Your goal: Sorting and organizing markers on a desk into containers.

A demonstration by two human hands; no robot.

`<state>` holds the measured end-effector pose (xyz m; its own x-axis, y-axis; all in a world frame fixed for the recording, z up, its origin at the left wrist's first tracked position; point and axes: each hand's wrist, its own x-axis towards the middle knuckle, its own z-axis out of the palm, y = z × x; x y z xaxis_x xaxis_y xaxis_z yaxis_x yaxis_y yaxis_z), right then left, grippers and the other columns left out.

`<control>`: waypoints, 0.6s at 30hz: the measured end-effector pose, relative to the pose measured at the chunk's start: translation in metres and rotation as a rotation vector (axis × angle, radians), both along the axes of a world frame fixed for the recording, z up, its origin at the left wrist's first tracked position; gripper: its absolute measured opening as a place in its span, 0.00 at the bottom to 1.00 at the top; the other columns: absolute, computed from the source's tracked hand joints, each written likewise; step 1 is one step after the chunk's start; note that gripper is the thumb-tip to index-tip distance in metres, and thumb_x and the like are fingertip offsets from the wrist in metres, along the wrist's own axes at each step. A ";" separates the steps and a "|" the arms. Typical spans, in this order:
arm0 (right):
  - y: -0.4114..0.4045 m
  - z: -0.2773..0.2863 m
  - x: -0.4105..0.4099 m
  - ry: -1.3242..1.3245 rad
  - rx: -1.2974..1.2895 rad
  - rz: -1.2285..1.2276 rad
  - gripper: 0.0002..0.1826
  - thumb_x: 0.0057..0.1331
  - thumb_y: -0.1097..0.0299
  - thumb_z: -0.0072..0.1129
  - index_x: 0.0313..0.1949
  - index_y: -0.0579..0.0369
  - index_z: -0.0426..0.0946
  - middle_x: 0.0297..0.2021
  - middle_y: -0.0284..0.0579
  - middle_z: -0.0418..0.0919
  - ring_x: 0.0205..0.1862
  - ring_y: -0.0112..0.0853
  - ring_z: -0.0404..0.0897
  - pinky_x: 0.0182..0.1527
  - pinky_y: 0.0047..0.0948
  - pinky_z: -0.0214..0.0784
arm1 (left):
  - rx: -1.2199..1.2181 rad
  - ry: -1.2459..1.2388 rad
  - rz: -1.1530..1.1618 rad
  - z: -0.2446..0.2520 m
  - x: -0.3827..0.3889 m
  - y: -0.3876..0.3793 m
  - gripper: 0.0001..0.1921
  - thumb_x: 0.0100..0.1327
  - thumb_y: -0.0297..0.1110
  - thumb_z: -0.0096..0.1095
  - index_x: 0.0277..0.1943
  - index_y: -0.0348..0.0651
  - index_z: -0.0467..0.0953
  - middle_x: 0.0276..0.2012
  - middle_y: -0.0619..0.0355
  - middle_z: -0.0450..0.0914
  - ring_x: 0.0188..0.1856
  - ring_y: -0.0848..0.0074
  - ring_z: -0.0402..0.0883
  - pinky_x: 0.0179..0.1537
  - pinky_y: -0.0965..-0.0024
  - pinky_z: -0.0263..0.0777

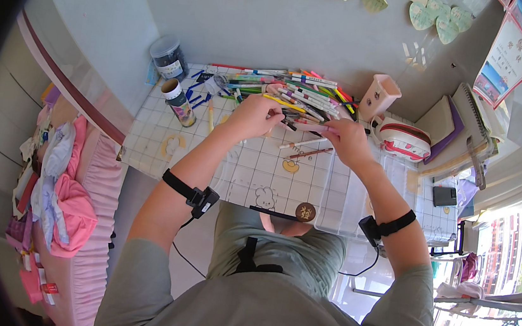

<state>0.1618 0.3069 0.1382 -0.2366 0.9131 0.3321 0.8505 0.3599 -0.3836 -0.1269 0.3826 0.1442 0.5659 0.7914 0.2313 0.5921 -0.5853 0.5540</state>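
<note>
A heap of markers and pens (pixel 308 96) lies on the grid-patterned table by the wall. My left hand (pixel 257 115) is at the near left side of the heap, fingertips drawn together; whether they hold something is hidden. A yellow pencil-like stick (pixel 286 103) lies just beyond those fingers. My right hand (pixel 350 141) pinches a slim pale pink item (pixel 311 127), perhaps a pen, which points left. Nearer me, a white pen (pixel 303 142) and a reddish-brown pencil (pixel 309 153) rest on the table (pixel 250 176).
Left of the heap stand an open cardboard tube (pixel 179 103) and a lidded plastic jar (pixel 169 58), with blue pens (pixel 196 100) nearby. At right are a pink pen holder (pixel 379 98), a pencil case (pixel 404 140), upright notebooks (pixel 456 121) and a clear plastic tray (pixel 343 219).
</note>
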 end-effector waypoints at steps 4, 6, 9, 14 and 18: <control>-0.025 0.022 -0.005 0.181 -0.033 -0.035 0.11 0.68 0.68 0.73 0.47 0.58 0.89 0.36 0.51 0.88 0.35 0.42 0.86 0.42 0.38 0.78 | -0.189 -0.011 0.058 -0.004 0.000 -0.013 0.11 0.74 0.39 0.69 0.41 0.38 0.87 0.27 0.58 0.89 0.26 0.76 0.85 0.32 0.68 0.77; -0.036 0.036 -0.005 0.240 -0.072 -0.090 0.10 0.69 0.68 0.73 0.47 0.58 0.89 0.35 0.48 0.88 0.33 0.36 0.87 0.40 0.34 0.78 | -0.603 0.021 0.051 0.015 0.004 -0.031 0.14 0.75 0.40 0.68 0.39 0.38 0.85 0.27 0.59 0.89 0.28 0.78 0.86 0.32 0.67 0.77; -0.043 0.046 -0.006 0.333 -0.098 -0.120 0.10 0.70 0.69 0.72 0.47 0.60 0.87 0.32 0.41 0.87 0.32 0.23 0.85 0.39 0.27 0.77 | -0.618 0.049 0.058 0.019 0.003 -0.045 0.14 0.73 0.41 0.71 0.38 0.38 0.85 0.26 0.59 0.87 0.28 0.77 0.86 0.31 0.66 0.77; -0.047 0.056 -0.034 0.557 -0.297 0.037 0.11 0.72 0.70 0.72 0.48 0.62 0.84 0.33 0.38 0.88 0.34 0.20 0.84 0.38 0.24 0.78 | 0.117 -0.202 -0.081 -0.013 0.015 -0.066 0.17 0.70 0.43 0.73 0.47 0.36 0.82 0.29 0.55 0.86 0.31 0.63 0.86 0.38 0.57 0.80; -0.038 0.037 -0.054 0.768 -0.331 0.202 0.10 0.74 0.73 0.68 0.51 0.61 0.83 0.36 0.43 0.89 0.36 0.24 0.87 0.40 0.26 0.81 | 0.014 -0.421 -0.124 -0.018 0.030 -0.076 0.16 0.72 0.37 0.69 0.54 0.37 0.75 0.41 0.48 0.85 0.41 0.49 0.86 0.45 0.53 0.80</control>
<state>0.1077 0.2689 0.1748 -0.2234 0.9559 0.1908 0.2439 0.2443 -0.9385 -0.0970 0.3063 0.1262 0.5105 0.7184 0.4726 0.2411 -0.6471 0.7233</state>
